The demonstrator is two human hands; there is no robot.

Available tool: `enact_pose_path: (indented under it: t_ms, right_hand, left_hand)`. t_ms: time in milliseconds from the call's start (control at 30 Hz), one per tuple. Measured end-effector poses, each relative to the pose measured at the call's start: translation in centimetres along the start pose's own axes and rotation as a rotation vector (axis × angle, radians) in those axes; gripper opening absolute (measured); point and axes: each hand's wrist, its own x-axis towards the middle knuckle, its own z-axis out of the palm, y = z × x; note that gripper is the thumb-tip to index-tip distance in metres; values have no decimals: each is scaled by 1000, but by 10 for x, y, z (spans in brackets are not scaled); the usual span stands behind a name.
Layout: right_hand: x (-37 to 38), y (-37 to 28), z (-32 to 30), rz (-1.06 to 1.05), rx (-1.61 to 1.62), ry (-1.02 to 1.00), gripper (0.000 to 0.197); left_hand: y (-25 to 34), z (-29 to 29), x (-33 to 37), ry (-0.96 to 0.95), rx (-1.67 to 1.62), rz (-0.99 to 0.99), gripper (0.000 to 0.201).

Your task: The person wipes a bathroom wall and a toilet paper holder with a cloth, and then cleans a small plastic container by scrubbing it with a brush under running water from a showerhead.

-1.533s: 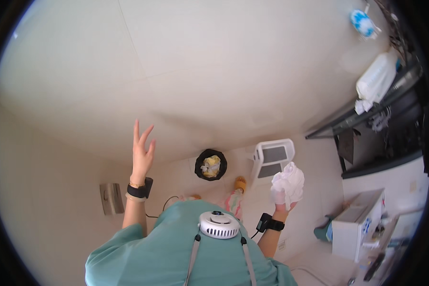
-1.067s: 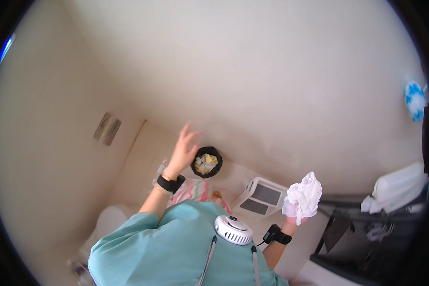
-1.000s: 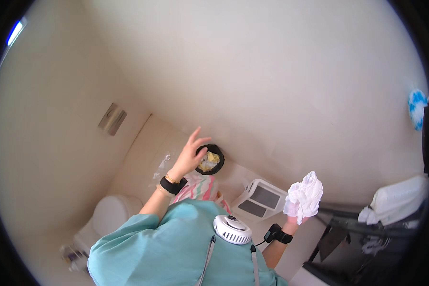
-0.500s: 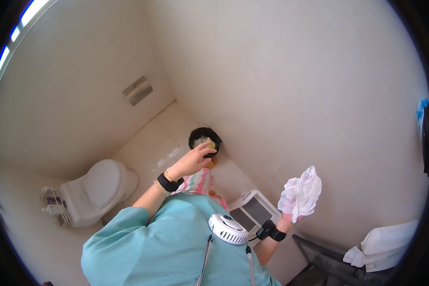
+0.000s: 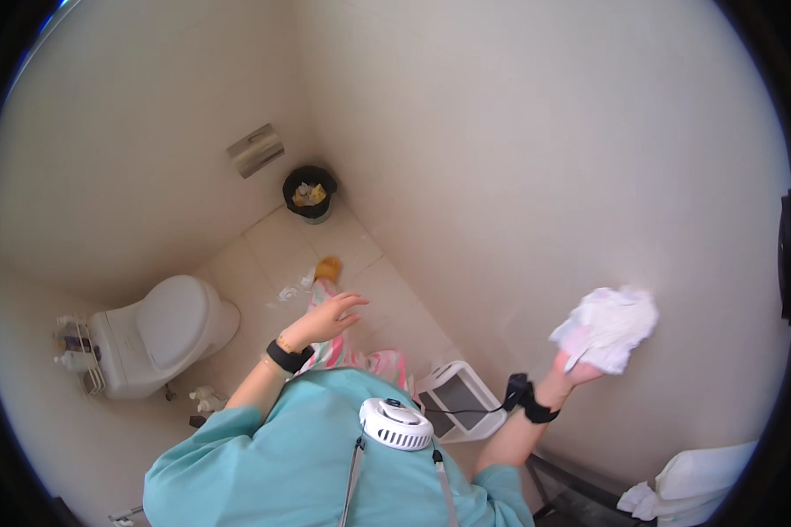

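My right hand is raised beside the right wall, holding a crumpled white cloth. Its fingers are mostly hidden behind the folds, and the cloth lies at or very close to the wall surface. My left hand hangs in front of my body with nothing in it, its fingers stretched and slightly apart. Below it are my striped trouser legs and one foot in an orange-brown slipper, stretched forward on the tiles. Black bands circle both wrists.
A black-lined bin with crumpled paper stands in the far corner. Left is a white toilet; a metal holder hangs above. White scraps lie on the floor. A white-framed step stool and dark rack stand right.
My right hand has carried the cloth rightward along the wall. The bin now sits farther away, in the corner, and my slippered foot reaches forward. My left hand has come back from over the bin.
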Motion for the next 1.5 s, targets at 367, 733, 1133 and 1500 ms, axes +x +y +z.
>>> enact_pose_path:
  t_ms: [367, 733, 1133, 1500]
  right_hand:
    - [191, 39, 109, -1497, -2005, 148, 44]
    - [29, 392, -61, -749, -2442, -1160, 56]
    - [-44, 488, -359, 45, -1836, -1915, 60]
    - [10, 600, 47, -1353, -2177, -995, 52]
  left_hand:
    - [-58, -6, -15, 225, -106, -201, 29]
    - [-250, 53, -102, 337, -246, -368, 29]
    - [-396, 72, -137, 589, -110, -497, 30]
    - [-400, 90, -125, 628, -105, -588, 32]
